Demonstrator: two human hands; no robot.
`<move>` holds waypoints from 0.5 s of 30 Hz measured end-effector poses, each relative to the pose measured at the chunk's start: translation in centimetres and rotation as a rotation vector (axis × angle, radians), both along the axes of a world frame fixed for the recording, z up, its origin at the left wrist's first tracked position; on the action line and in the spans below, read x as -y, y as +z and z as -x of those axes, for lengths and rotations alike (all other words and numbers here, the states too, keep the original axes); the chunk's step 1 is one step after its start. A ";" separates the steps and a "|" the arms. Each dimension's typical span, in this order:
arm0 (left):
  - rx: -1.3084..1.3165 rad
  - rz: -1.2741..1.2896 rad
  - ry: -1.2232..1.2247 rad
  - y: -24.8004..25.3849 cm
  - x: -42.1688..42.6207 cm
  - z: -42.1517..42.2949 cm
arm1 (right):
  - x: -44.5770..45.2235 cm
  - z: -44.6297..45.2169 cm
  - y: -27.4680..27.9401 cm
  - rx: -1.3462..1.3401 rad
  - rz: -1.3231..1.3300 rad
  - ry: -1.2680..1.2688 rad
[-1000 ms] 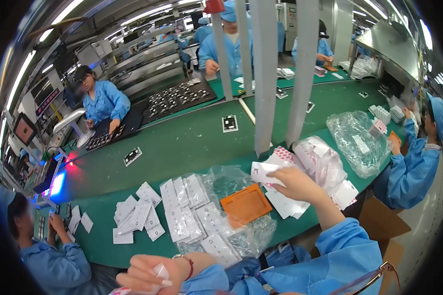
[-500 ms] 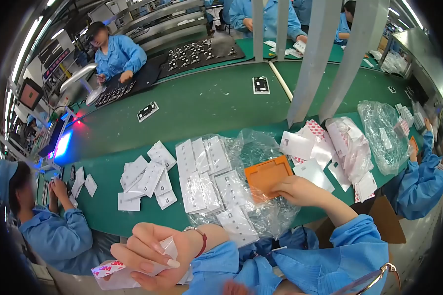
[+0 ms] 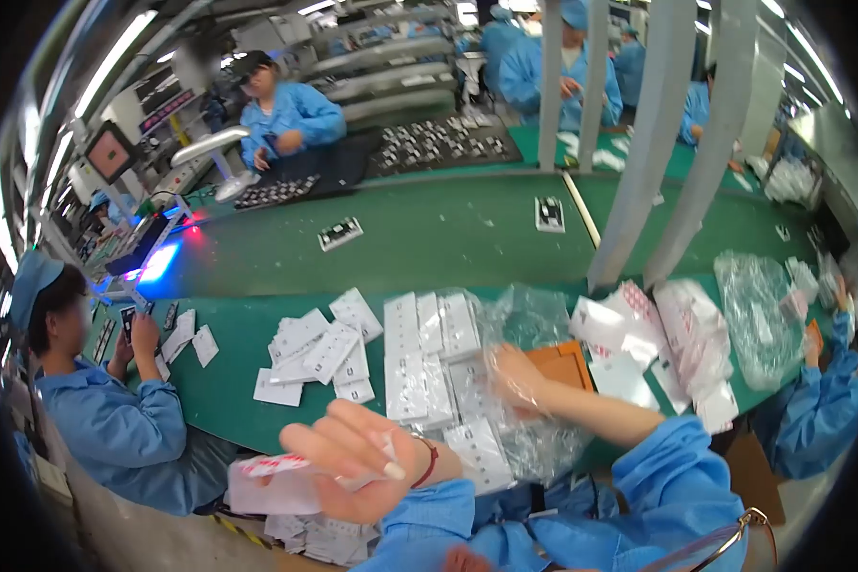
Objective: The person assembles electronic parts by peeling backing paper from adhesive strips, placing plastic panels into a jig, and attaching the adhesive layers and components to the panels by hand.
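My left hand (image 3: 357,458) is closed on a pale sheet (image 3: 275,484) with red 3M print, held low in front of me. The sheet hangs out to the left of the fingers. My right hand (image 3: 522,381) is over the clear plastic bag (image 3: 534,448), at the right edge of the white printed cards (image 3: 405,381). Its fingers are blurred, so whether they grip anything cannot be made out. Just beyond that hand, an orange tray (image 3: 564,366) lies partly covered by my wrist.
Loose white cards (image 3: 305,348) lie left of the bagged ones. Silvery sheets (image 3: 623,379) and a wrapped bundle (image 3: 691,334) lie right. Metal posts (image 3: 629,162) rise beyond them. Device parts (image 3: 549,214) sit on the green belt (image 3: 429,253). Co-workers sit at both sides and opposite.
My right hand has let go of the orange tray and moved left to the bagged cards. My left hand still holds the 3M sheet. The camera view has tilted up and shifted left.
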State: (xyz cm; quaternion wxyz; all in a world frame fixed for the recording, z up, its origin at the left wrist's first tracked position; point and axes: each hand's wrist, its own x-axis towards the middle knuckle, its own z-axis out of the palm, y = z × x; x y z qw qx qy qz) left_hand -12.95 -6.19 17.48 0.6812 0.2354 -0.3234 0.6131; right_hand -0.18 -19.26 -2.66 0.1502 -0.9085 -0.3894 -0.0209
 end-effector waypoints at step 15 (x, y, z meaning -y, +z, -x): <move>-0.170 -0.026 0.135 -0.1 -0.4 -0.9 | 5.8 -1.8 9.3 -0.523 -0.257 -0.019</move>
